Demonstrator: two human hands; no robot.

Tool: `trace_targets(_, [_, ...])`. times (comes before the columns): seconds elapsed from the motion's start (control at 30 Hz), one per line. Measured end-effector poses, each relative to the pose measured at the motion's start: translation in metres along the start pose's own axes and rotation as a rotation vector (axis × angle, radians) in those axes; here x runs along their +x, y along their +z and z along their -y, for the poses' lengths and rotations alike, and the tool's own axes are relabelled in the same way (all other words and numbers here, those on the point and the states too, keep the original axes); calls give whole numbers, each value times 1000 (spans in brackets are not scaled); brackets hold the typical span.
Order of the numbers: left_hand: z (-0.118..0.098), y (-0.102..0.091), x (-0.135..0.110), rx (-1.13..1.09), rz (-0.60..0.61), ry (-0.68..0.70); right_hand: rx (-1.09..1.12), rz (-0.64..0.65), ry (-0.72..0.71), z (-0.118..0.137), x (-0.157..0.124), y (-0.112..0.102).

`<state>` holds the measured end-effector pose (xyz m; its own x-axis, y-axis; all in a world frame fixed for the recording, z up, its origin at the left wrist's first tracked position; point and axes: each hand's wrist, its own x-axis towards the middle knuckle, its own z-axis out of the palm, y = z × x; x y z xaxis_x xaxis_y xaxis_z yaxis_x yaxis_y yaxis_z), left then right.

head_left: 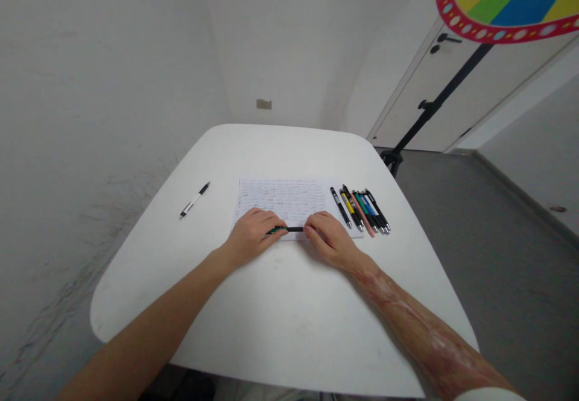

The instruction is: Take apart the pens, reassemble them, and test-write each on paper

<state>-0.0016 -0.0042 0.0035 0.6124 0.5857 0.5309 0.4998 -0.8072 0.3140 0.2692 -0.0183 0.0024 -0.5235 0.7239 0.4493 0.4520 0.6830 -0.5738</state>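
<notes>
A dark pen (pixel 295 229) with some green on it lies level between my two hands, over the lower edge of a sheet of paper (pixel 283 199) covered in handwriting. My left hand (pixel 256 230) is closed on the pen's left part, thumb and fingers pinching it. At the other end, my right hand (pixel 329 237) grips the pen's tip with curled fingers. Both hands partly hide the pen and the sheet's lower part. Just beyond my right hand, several pens (pixel 362 209) in black, yellow, pink, green and blue lie side by side, some on the paper's right edge.
A single white and black pen (pixel 195 200) lies at the left of the white table (pixel 289 322). Walls rise behind and to the left. At the right, a colourful wheel (pixel 506 3) stands on a black pole (pixel 446 96) before a door (pixel 414 117).
</notes>
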Motion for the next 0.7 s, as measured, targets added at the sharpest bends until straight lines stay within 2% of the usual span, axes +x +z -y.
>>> trace_targets(0.17, [-1, 0, 0, 6, -6, -4, 8, 7, 6, -1, 0, 0])
trace_targets(0.7, [-4, -1, 4, 145, -109, 145, 53, 47, 100, -6, -4, 5])
